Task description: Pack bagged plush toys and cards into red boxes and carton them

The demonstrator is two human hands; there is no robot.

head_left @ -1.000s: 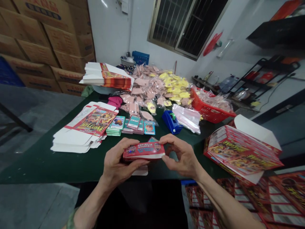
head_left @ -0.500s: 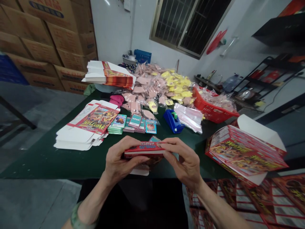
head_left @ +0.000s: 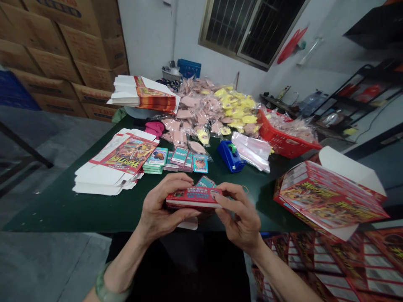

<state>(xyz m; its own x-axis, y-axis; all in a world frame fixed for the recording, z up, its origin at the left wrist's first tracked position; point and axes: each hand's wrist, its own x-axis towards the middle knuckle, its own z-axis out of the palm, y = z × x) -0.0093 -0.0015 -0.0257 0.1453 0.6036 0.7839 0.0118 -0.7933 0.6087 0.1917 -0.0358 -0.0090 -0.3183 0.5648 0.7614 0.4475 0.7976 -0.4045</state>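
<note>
A small red printed box [head_left: 193, 198] is held level between my two hands, above the near edge of the table. My left hand [head_left: 163, 201] wraps its left end, thumb along the front and fingers over the top. At the right end, my right hand [head_left: 239, 212] pinches the corner between thumb and fingers. A white flap [head_left: 189, 223] sticks out below the box. Just behind it lie teal cards [head_left: 205, 182], partly hidden. Farther back are stacks of cards [head_left: 157, 159] and a blue tape dispenser [head_left: 231, 156].
Flat unfolded boxes [head_left: 107, 167] lie on the left of the green table [head_left: 56, 209]. Bagged pink and yellow pieces [head_left: 201, 113] heap up at the back, beside a red basket [head_left: 283, 140]. An open carton of red boxes [head_left: 330, 197] stands at the right.
The view has shifted slightly. The box tilts a little, showing more of its printed top, and more of the teal cards behind it shows. Both hands keep their hold.
</note>
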